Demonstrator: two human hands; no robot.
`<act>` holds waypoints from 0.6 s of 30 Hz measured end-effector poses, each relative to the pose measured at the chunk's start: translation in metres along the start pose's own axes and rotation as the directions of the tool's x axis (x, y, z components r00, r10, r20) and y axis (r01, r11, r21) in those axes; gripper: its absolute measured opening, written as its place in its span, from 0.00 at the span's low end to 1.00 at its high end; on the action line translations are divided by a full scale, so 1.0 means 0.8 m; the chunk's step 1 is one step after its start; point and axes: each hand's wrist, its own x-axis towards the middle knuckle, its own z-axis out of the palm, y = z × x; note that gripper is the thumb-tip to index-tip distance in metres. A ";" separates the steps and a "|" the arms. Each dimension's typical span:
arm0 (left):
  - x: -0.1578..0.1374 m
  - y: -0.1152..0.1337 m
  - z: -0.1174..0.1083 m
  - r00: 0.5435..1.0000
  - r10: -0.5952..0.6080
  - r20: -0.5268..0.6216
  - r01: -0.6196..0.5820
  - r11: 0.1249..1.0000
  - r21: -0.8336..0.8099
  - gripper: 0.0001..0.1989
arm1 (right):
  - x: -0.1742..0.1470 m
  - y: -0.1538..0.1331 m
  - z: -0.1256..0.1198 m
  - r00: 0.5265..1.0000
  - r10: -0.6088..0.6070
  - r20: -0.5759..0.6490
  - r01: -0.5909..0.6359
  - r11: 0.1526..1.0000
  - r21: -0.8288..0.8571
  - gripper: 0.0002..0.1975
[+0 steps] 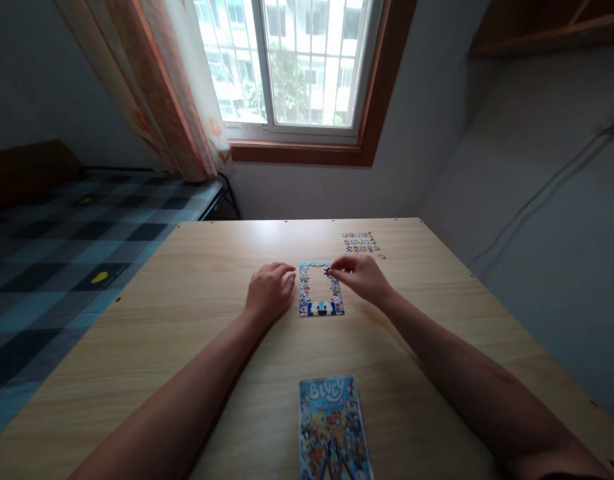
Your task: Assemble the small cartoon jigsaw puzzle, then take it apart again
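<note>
A partly assembled jigsaw puzzle [303,303] lies on the wooden table, its colourful border joined around a bare middle. Between the thumb and fingertips of my right hand [361,275] is a small dark puzzle piece [327,272], over the upper right part of the frame. My left hand [271,288] rests on the table just left of the puzzle, fingers slightly curled and apart, with nothing seen in it. Beyond my right hand, loose puzzle pieces [361,242] are laid out in rows.
A puzzle box [331,427] printed "BLUEY" lies near the front of the table [211,267]. A bed with a checked sheet [87,267] stands on the left. Behind the table are a window [311,67] and a curtain [157,87]; a cable [537,193] hangs along the right wall.
</note>
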 end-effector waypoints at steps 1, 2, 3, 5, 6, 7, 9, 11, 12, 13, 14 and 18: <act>-0.001 0.001 0.000 0.998 0.067 -0.008 -0.068 0.996 -0.054 0.11 | -0.006 -0.001 0.015 1.000 0.003 0.024 -0.003 1.000 0.024 0.09; -0.002 0.002 0.000 0.991 0.134 -0.018 -0.136 0.985 -0.110 0.10 | -0.011 -0.001 0.027 0.999 0.007 0.038 -0.009 0.999 0.049 0.08; -0.003 0.003 0.000 0.980 0.197 -0.028 -0.199 0.967 -0.161 0.10 | -0.017 0.000 0.037 0.999 0.010 0.048 -0.013 0.998 0.062 0.08; -0.005 0.003 0.001 0.956 0.290 -0.034 -0.289 0.928 -0.236 0.09 | -0.026 0.000 0.048 0.997 0.010 0.073 -0.014 0.999 0.053 0.07; -0.005 0.003 0.002 0.947 0.319 -0.033 -0.316 0.913 -0.257 0.08 | -0.029 -0.001 0.050 0.996 0.008 0.086 -0.011 0.999 0.037 0.06; -0.005 0.003 0.002 0.941 0.337 -0.033 -0.333 0.903 -0.270 0.08 | -0.032 -0.002 0.051 0.995 0.004 0.099 -0.006 1.000 0.022 0.06; -0.005 0.003 0.004 0.934 0.355 -0.038 -0.351 0.894 -0.280 0.07 | -0.034 -0.004 0.049 0.994 -0.004 0.110 0.002 1.000 0.014 0.06; -0.004 0.001 0.006 0.932 0.359 -0.042 -0.356 0.892 -0.278 0.06 | -0.033 -0.004 0.048 0.994 -0.010 0.112 0.006 0.999 0.033 0.05; -0.004 0.001 0.006 0.931 0.362 -0.041 -0.359 0.892 -0.275 0.06 | -0.033 -0.004 0.048 0.994 -0.010 0.109 0.004 0.999 0.049 0.05; -0.003 0.000 0.006 0.928 0.370 -0.036 -0.366 0.890 -0.271 0.06 | -0.032 -0.002 0.048 0.995 -0.005 0.101 -0.002 0.998 0.065 0.05; -0.003 0.000 0.006 0.923 0.383 -0.031 -0.377 0.887 -0.267 0.06 | -0.032 -0.001 0.049 0.996 0.004 0.091 -0.011 0.997 0.080 0.05; -0.003 0.000 0.004 0.900 0.436 -0.018 -0.426 0.870 -0.248 0.07 | -0.030 0.007 0.052 0.997 0.040 0.064 -0.048 0.989 0.141 0.06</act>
